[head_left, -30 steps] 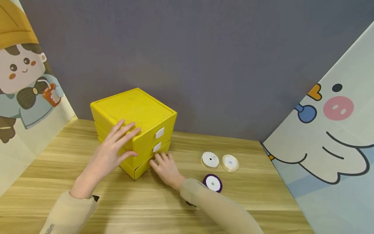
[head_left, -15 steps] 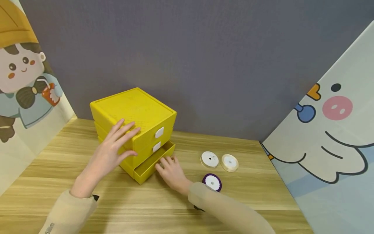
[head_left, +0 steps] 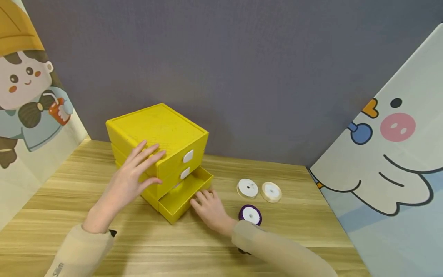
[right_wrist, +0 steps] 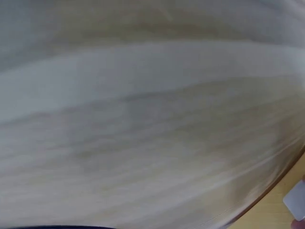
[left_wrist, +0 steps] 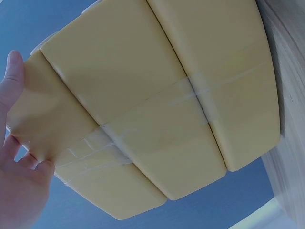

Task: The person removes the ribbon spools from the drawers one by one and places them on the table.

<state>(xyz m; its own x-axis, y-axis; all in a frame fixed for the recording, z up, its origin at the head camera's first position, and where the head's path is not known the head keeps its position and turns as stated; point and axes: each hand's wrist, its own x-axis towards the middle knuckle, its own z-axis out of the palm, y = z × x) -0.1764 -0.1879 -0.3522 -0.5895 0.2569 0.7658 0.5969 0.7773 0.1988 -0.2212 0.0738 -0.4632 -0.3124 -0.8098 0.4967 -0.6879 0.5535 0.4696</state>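
Note:
A yellow three-drawer cabinet (head_left: 159, 130) stands angled on the table. My left hand (head_left: 126, 182) rests over its near top edge, fingers spread on the top and thumb lower down. In the left wrist view, clear tape (left_wrist: 100, 138) runs across the cabinet's side. At the bottom drawer (head_left: 190, 190), which is pulled out, my right hand (head_left: 212, 213) is at the front. The right wrist view shows its fingertips pinching a white drawer knob (right_wrist: 295, 200). Something small and pale shows at the back inside this drawer, mostly hidden. Both upper drawers are closed, with white knobs (head_left: 188, 156) on their fronts.
Right of the drawer lie a white ribbon spool (head_left: 247, 188), a cream ribbon spool (head_left: 271, 191) and a purple ribbon spool (head_left: 250, 215), the last just beyond my right sleeve. A grey wall (head_left: 242, 77) rises behind; cartoon panels flank the wooden table (head_left: 166, 254).
The bottom drawer has slid out from nearly closed to well open, my right hand moving toward the lower right with it. My left hand has stayed on the cabinet.

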